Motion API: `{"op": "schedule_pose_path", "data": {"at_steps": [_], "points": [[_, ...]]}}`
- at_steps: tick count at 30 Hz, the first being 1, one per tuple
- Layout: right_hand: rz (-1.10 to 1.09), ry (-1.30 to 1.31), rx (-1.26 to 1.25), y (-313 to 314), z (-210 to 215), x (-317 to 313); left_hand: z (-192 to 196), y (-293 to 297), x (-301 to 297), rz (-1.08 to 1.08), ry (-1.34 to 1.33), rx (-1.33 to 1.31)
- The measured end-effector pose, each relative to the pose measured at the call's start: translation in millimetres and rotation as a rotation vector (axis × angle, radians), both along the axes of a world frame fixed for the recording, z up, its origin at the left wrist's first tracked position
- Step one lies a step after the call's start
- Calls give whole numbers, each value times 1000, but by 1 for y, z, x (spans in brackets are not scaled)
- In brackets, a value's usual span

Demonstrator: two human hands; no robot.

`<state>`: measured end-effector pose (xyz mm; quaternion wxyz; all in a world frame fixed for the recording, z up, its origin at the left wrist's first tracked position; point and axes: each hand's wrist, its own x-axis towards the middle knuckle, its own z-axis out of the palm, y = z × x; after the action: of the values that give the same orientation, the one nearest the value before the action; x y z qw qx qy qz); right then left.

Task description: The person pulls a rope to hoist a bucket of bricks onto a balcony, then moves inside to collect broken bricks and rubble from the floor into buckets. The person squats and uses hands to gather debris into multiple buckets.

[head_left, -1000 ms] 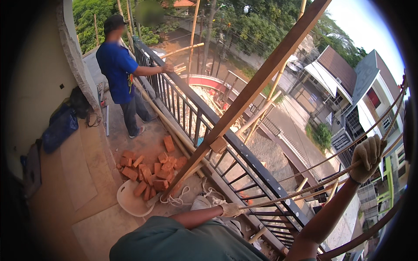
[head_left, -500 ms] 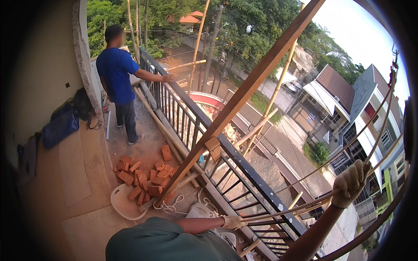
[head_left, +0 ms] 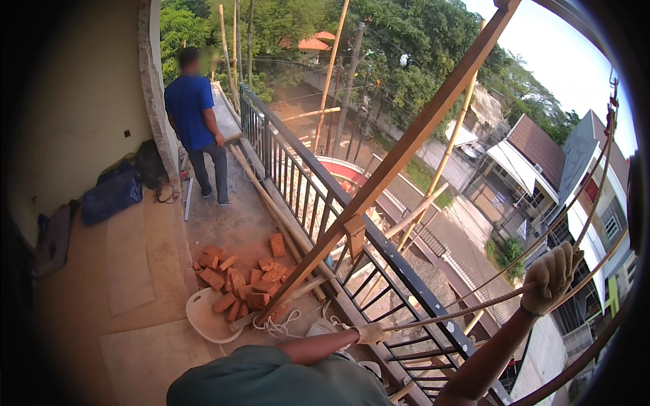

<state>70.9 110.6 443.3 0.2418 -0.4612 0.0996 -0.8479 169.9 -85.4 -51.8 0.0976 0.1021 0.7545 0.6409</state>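
Observation:
I look down from a balcony over a black metal railing (head_left: 379, 250). My right hand (head_left: 552, 276), in a pale work glove, is closed round a taut tan rope (head_left: 460, 312) out beyond the railing. The same rope runs back to my gloved left hand (head_left: 372, 333), which grips it near the top rail. More strands of rope (head_left: 596, 196) rise toward the upper right. A slanted wooden beam (head_left: 406, 152) crosses in front of the railing.
A pile of red bricks (head_left: 244, 277) and a white tub (head_left: 206, 317) lie on the balcony floor. A person in a blue shirt (head_left: 193, 115) stands further along by the railing. Dark bags (head_left: 112, 193) sit at the wall. Street and houses lie far below.
My right hand has shifted along the rope and my head turned. The person in blue took their hand off the railing and now faces away.

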Motion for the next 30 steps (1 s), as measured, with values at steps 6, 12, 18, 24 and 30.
{"op": "schedule_pose_path", "data": {"at_steps": [6, 12, 18, 24, 30], "points": [[112, 1, -110, -28, -7, -5, -10, -38, -3, 143, 63, -388], [46, 33, -87, -3, -5, -9, 163, -45, -47, -247, 25, -188], [35, 8, -105, -11, -23, -27, 414, -12, -162, -104, 414, 287], [-15, 54, -41, -12, -32, -45, 557, 83, -235, -265, 458, 607], [-576, -8, 111, 3, -60, -60, 558, 126, -285, -352, 281, 819]]}}
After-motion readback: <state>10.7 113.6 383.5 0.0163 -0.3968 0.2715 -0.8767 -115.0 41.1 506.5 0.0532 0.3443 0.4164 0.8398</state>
